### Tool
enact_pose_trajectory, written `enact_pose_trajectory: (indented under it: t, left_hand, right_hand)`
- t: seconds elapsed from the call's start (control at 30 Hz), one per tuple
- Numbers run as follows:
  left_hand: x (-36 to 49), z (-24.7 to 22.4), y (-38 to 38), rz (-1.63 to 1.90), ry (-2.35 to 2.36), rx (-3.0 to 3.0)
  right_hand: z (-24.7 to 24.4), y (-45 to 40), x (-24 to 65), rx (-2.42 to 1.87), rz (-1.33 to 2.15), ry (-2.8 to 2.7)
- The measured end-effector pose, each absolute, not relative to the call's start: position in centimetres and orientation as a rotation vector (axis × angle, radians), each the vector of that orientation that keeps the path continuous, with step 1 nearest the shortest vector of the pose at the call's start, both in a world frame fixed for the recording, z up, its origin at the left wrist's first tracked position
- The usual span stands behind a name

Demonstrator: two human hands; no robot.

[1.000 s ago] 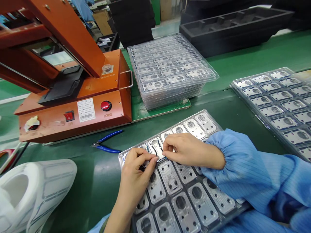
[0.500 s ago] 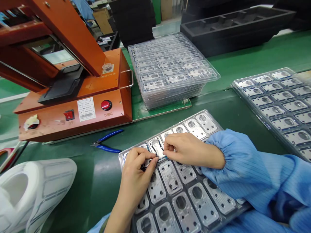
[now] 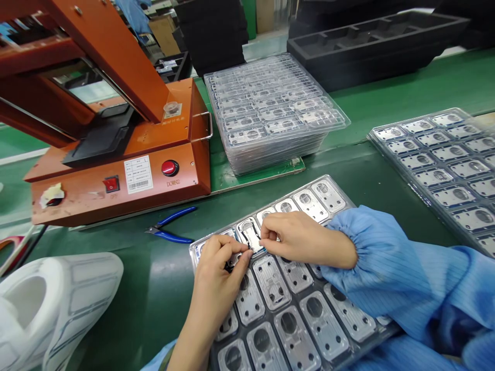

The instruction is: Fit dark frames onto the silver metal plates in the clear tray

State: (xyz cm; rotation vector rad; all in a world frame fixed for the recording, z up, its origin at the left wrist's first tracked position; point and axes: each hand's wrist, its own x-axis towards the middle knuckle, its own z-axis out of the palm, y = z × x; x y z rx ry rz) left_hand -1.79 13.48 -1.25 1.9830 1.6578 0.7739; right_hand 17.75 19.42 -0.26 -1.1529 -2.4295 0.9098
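Note:
A clear plastic tray (image 3: 240,326) lies tilted on the green bench, its pockets filled with silvery metal plates, each with a round window and small holes. Both hands meet over one plate (image 3: 247,230) in the far row, which has thin black strips along its sides. My left hand (image 3: 220,268) has thumb and forefinger pinched at the plate's near edge. My right hand (image 3: 294,234) is closed in a pinch at its right side. Whatever the fingertips hold is too small or too covered to make out.
Blue-handled nippers (image 3: 172,225) lie left of the tray. Behind them stands an orange press (image 3: 154,178) with a red button. A tall stack of clear trays (image 3: 276,149) is at the back, another filled tray (image 3: 436,154) at right. A white film roll (image 3: 83,288) sits front left.
Both hands stay pinched at the same plate, with barely any movement. The view has shifted very slightly.

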Motion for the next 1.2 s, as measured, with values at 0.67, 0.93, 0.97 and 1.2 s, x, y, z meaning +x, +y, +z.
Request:
enact_pose_trajectory:
  t: [0.67, 0.93, 0.97, 1.2]
  left_hand:
    - [-1.75, -1.43, 13.46, 0.677, 1.680, 1.984]
    - [-1.53, -1.33, 13.76, 0.690, 1.707, 2.040]
    - [-1.53, -1.27, 13.71, 0.707, 1.699, 2.045]
    - [-1.61, -0.86, 12.89, 1.008, 1.650, 2.074]
  right_hand:
    - [0.19, 19.47, 17.81, -1.154, 0.934, -2.530]
    - [-0.02, 19.55, 17.68, -1.139, 0.908, -2.505]
    - [-0.10, 19.54, 17.76, -1.124, 0.934, -2.472]
    - [0.04, 18.91, 17.74, -1.033, 1.071, -2.167]
